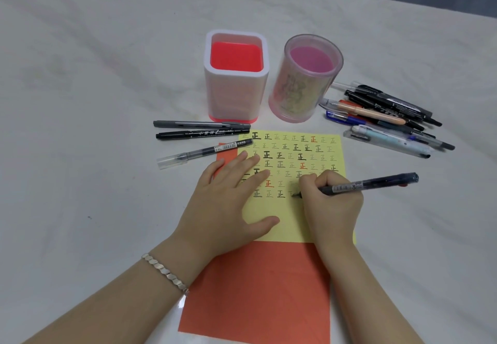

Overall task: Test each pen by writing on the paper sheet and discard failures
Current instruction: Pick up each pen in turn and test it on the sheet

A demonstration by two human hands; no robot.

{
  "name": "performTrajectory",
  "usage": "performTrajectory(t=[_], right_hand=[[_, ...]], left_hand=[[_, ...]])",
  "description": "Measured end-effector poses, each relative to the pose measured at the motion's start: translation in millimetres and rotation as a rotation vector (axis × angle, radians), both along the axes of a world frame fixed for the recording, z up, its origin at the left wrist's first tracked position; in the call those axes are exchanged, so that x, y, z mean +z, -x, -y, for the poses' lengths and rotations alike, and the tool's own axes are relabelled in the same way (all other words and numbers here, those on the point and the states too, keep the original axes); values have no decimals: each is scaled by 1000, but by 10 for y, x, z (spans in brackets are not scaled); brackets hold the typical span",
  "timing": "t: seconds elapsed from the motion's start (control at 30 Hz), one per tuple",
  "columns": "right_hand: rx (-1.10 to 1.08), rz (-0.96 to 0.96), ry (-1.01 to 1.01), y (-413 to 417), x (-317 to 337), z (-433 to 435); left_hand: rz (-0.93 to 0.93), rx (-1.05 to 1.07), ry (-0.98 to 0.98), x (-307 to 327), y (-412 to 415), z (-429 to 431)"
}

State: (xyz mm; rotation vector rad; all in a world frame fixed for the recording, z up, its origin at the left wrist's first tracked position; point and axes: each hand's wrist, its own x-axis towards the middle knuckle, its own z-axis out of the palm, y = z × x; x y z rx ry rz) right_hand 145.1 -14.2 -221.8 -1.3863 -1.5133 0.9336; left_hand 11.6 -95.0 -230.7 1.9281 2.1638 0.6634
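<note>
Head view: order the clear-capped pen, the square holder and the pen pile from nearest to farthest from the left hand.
1. Clear-capped pen, just left of the left hand's fingertips.
2. Square holder, upright behind the sheet.
3. Pen pile, far right.

Left hand lies flat, fingers spread; right hand curled in a writing grip.

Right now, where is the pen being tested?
In the head view, the pen is gripped in the right hand, right of centre, its tip on the yellow sheet beside the left hand.
</note>
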Motion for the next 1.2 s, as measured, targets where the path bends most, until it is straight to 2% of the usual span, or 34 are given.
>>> performTrajectory(t=[1.03, 1.2], right_hand=[[32, 11, -5, 11, 1, 8], [-39, 3, -13, -16, -13, 14]], left_hand=[[-3, -2, -22, -29, 10, -1], [-5, -2, -35, -32, 7, -6]])
